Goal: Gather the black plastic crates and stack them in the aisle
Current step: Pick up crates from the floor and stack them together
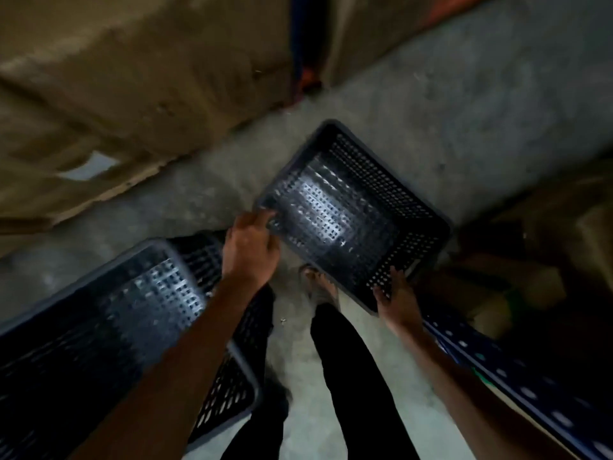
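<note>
A black perforated plastic crate [351,207] hangs tilted above the concrete floor in front of me, its open side facing up. My left hand [250,249] grips its near left corner. My right hand [396,300] holds its near right rim, fingers over the wall. A second black crate [109,313] sits at the lower left, partly under my left forearm, and seems to rest on another crate whose wall shows at its far edge.
Large brown cardboard boxes [132,78] line the left side of the grey concrete aisle [464,111]. A blue perforated shelf rail [517,376] and dim boxes are at the right. My legs and one foot [318,287] stand below the held crate.
</note>
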Demonstrator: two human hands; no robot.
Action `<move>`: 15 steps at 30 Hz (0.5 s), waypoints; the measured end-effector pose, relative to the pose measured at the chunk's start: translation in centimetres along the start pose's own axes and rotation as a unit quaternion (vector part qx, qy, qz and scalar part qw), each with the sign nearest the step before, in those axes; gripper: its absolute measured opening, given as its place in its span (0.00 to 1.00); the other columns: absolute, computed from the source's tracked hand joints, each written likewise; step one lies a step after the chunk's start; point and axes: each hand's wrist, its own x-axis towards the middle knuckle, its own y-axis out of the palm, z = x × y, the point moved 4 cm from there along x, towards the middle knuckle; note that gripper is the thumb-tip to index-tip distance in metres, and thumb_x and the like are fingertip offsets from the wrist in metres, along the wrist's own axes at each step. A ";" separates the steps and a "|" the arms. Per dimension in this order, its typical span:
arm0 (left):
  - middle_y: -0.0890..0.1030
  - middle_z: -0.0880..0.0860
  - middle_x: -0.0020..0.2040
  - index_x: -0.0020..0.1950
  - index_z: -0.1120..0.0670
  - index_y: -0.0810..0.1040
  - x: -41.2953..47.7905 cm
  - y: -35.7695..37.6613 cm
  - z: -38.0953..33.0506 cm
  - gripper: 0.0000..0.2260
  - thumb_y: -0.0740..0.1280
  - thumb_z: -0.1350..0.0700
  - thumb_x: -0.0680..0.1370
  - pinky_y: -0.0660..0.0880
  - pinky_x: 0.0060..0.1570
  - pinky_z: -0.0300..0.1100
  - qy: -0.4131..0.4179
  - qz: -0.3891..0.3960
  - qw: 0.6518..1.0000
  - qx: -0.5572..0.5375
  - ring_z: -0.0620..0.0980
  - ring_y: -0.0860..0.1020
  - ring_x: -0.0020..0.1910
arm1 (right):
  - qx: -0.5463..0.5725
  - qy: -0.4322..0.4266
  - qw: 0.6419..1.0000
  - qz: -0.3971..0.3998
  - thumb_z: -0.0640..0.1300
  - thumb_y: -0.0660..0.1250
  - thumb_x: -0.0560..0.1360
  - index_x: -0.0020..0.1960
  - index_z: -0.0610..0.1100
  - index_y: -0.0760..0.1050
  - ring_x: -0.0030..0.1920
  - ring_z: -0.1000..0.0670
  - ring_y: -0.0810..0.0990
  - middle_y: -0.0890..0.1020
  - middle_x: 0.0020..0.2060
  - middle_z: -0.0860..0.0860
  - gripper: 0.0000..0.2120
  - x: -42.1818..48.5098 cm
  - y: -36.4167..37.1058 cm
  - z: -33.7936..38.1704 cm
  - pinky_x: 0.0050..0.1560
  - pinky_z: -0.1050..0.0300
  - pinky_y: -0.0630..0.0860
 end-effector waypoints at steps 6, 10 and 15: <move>0.75 0.66 0.66 0.74 0.61 0.67 14.2 11.2 0.3 0.29 0.66 0.56 0.74 0.69 0.68 0.52 -0.062 0.064 0.993 0.081 0.65 0.73 0.65 | 0.165 0.243 0.951 -0.096 0.50 0.67 0.76 0.79 0.37 0.51 0.71 0.35 0.69 0.66 0.73 0.36 0.40 9.5 0.1 -8.5 0.68 0.43 0.69; 0.70 0.66 0.71 0.80 0.56 0.51 21.3 16.6 2.2 0.43 0.71 0.49 0.72 0.69 0.70 0.53 -0.114 0.056 0.988 0.092 0.66 0.71 0.68 | 0.242 0.331 0.907 -0.102 0.51 0.68 0.77 0.80 0.38 0.47 0.72 0.34 0.68 0.67 0.73 0.35 0.42 14.2 3.0 -13.4 0.70 0.45 0.67; 0.80 0.62 0.64 0.69 0.59 0.75 26.3 20.3 4.3 0.23 0.70 0.55 0.75 0.76 0.59 0.49 -0.124 0.078 0.988 0.045 0.61 0.80 0.60 | 0.376 0.331 0.860 -0.093 0.35 0.66 0.78 0.68 0.31 0.70 0.67 0.35 0.75 0.76 0.66 0.34 0.20 17.0 6.2 -16.6 0.64 0.47 0.73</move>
